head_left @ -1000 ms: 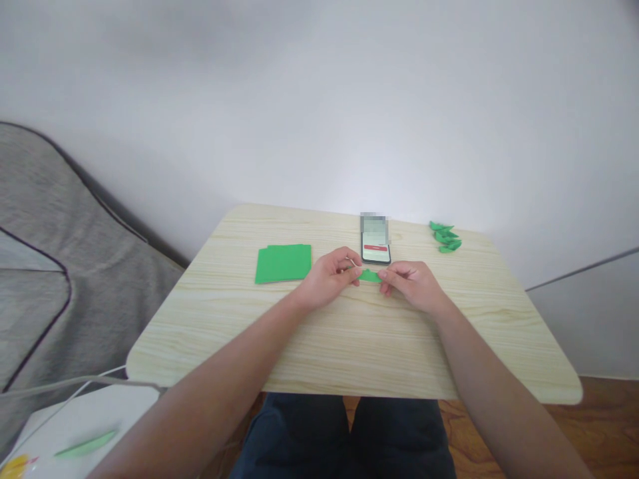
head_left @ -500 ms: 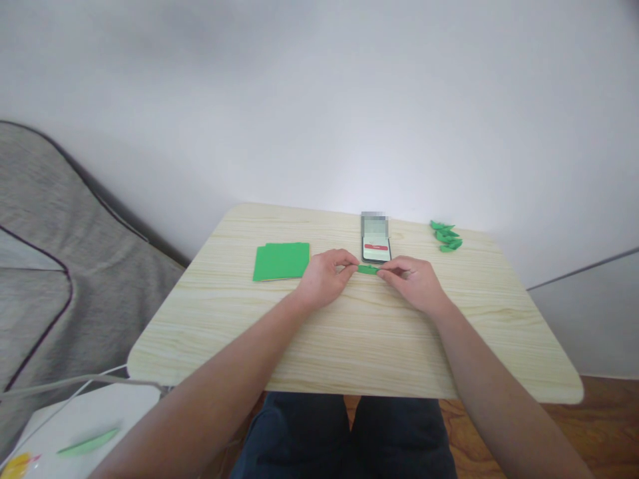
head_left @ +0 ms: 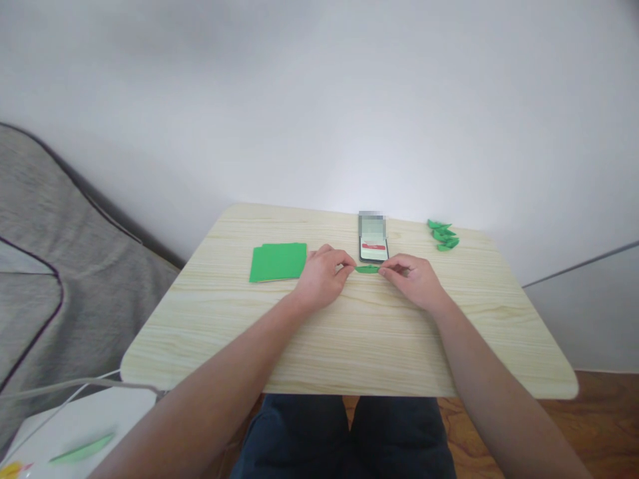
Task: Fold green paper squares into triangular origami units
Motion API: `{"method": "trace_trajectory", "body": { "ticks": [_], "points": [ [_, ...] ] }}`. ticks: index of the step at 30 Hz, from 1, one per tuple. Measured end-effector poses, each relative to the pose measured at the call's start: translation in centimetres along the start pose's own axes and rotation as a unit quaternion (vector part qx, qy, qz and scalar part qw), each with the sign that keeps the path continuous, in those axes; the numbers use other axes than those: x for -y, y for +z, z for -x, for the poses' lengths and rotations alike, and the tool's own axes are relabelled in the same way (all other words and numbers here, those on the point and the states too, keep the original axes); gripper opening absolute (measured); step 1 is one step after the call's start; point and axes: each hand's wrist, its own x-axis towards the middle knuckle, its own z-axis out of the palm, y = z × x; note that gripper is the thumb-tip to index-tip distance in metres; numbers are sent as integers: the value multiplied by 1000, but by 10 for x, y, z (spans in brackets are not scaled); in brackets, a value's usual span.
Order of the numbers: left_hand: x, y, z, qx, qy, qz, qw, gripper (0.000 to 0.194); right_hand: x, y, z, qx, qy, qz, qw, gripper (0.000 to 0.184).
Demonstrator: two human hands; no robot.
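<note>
Between my hands, just in front of the phone, is a small folded green paper boat (head_left: pixel 367 269), long and narrow with pointed ends. My left hand (head_left: pixel 325 274) pinches its left end between thumb and fingertips. At the right end, the thumb and fingers of my right hand (head_left: pixel 410 278) are closed on the paper. A phone (head_left: pixel 373 245) lies on the table right behind the boat, its screen lit. To the left of my left hand sits a stack of green paper sheets (head_left: pixel 277 262).
Several folded green paper pieces (head_left: pixel 443 235) lie at the back right of the light wooden table (head_left: pixel 359 346). A white wall (head_left: pixel 319 120) stands behind it. At the lower left, a white surface (head_left: pixel 94 416) holds a pale green item (head_left: pixel 82 449), with a cable (head_left: pixel 100 382) crossing above.
The green paper between my fingers now shows a longer, slimmer outline, and my left hand has shifted very slightly left. The whole view has moved a little.
</note>
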Motion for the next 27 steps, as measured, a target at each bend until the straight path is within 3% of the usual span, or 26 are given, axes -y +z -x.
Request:
{"method": "trace_trajectory", "body": {
  "ticks": [4,12,20,25,27],
  "points": [
    [-3,0,1,7,6,-24,1000,13,-2,3,0,21,14,1,1000,22],
    [-6,2,3,25,25,-40,999,12,1,9,-2,52,-57,60,995,14],
    [-8,1,3,24,24,-17,999,10,-2,9,0,50,-79,52,994,14],
    [-10,0,3,35,24,-22,999,10,-5,10,0,46,-60,39,996,8],
    [-11,-1,3,33,18,-22,999,9,-4,10,0,37,-49,21,998,15]
  ]
}}
